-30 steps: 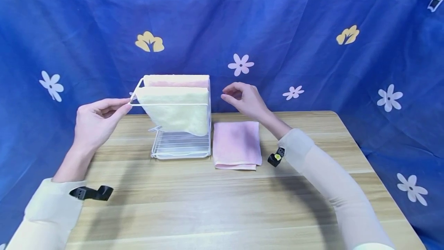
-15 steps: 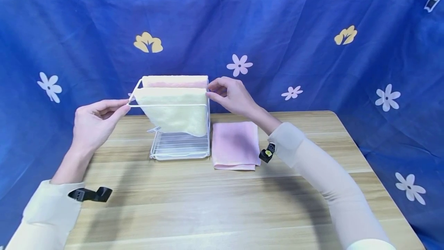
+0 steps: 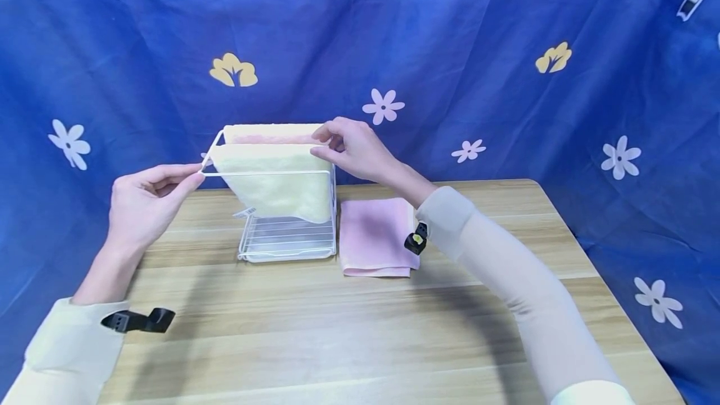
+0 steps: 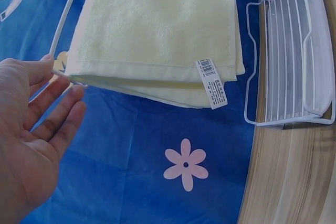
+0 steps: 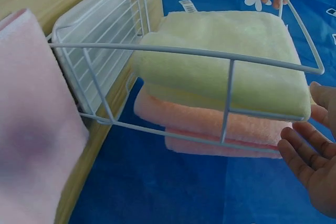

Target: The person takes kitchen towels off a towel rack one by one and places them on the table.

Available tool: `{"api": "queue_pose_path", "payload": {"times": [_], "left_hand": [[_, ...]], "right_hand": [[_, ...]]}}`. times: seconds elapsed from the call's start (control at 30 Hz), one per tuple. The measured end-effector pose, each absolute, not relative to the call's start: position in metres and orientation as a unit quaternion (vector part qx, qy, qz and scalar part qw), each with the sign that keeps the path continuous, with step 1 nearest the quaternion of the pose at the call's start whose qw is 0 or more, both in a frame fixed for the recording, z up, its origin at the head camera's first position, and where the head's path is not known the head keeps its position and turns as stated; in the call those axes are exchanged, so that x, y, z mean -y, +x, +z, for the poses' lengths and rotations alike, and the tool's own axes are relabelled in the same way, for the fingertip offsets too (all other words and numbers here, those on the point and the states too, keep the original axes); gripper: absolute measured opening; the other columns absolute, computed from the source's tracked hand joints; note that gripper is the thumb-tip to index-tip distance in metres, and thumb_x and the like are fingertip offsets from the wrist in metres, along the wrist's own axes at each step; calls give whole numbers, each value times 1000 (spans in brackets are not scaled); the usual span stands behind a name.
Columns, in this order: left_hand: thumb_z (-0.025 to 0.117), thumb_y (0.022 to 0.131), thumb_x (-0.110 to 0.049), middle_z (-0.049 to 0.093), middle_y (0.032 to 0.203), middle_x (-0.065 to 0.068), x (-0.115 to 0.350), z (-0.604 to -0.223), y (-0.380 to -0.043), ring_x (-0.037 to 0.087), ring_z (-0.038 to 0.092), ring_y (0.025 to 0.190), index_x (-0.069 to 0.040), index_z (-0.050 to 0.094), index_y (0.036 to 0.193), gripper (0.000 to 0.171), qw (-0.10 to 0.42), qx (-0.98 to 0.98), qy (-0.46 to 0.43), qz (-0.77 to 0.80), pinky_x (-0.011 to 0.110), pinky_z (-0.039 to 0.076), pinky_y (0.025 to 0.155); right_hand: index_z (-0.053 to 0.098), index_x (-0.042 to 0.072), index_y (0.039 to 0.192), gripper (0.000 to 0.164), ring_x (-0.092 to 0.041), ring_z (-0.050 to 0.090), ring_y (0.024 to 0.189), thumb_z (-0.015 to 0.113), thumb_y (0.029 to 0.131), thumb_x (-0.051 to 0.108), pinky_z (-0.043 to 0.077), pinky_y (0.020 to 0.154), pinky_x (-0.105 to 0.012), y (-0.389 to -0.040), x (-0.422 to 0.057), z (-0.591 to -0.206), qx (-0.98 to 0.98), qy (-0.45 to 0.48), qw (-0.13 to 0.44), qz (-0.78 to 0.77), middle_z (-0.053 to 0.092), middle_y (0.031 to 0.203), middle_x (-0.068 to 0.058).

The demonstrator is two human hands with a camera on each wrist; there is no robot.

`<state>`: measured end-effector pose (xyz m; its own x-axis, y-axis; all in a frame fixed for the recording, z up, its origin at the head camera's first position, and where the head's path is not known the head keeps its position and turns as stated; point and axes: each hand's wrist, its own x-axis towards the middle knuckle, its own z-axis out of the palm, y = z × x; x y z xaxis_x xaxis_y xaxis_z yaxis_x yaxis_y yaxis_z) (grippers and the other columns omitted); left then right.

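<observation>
The left hand (image 3: 149,202) pinches the front left corner of the white wire rack (image 3: 267,173) between thumb and fingers. The right hand (image 3: 365,152) is at the other end, with its bent fingers by the right edge of the yellow towel (image 3: 275,186). Whether those fingers pinch the towel or just touch it, one cannot tell. The two hands are well apart, with the towel between them.

The yellow towel hangs over a bar near the top of the rack. A pink towel (image 5: 205,119) hangs behind it. The rack stands on the desk (image 3: 337,330), and a folded pink towel (image 3: 374,233) lies flat just to its right. A paper tag (image 4: 211,85) sticks out at the yellow towel's low left corner.

The step now seems to be making the yellow towel neat. To do it well, the left hand should hold the rack firm so it does not tip or slide. The right hand should tug the edge softly, a bit at a time. One layer peeps out past the other on the left side, so that may need lining up too. A hard pull could drag the towel crooked or catch the pink one behind.
</observation>
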<state>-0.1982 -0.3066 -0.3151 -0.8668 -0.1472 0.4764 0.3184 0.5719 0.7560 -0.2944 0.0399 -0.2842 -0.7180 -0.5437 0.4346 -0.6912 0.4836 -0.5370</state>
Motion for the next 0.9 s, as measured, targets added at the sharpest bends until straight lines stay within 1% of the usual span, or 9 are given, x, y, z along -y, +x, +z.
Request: {"api": "queue_pose_path", "payload": {"times": [0.1,0.3,0.53,0.8,0.9], "left_hand": [[81,93,-11,71,90,-40,306,-315,-199,-19,69,81,4,78,117,29,254,848,-49,-463,-1,51,73],[81,93,-12,71,90,-40,306,-316,-198,-20,68,80,4,78,118,29,252,850,-44,-461,-1,50,73],[81,93,-14,70,88,-41,305,-316,-198,-20,68,78,2,79,117,29,255,853,-37,-454,-1,50,71],[82,92,-14,70,87,-42,304,-317,-199,-21,67,76,2,79,116,28,258,853,-34,-452,-1,49,69],[82,92,-14,69,87,-42,305,-316,-198,-21,67,77,1,80,116,29,258,855,-30,-449,-1,49,69]], "right_hand": [[74,7,121,29,-15,72,96,73,101,28,59,90,-25,-296,-35,-278,859,370,92,343,75,113,-7],[74,8,124,31,-15,72,99,72,102,30,58,91,-25,-298,-25,-272,865,379,72,320,76,113,-5],[74,9,122,29,-14,73,94,71,103,30,58,87,-25,-303,-14,-264,870,396,58,288,77,110,-5],[75,13,120,28,-12,71,94,71,102,34,57,88,-25,-306,-3,-260,880,394,33,264,78,108,-3],[75,15,122,29,-11,70,98,72,101,36,56,91,-25,-306,2,-260,886,389,24,252,78,109,-1]]}}
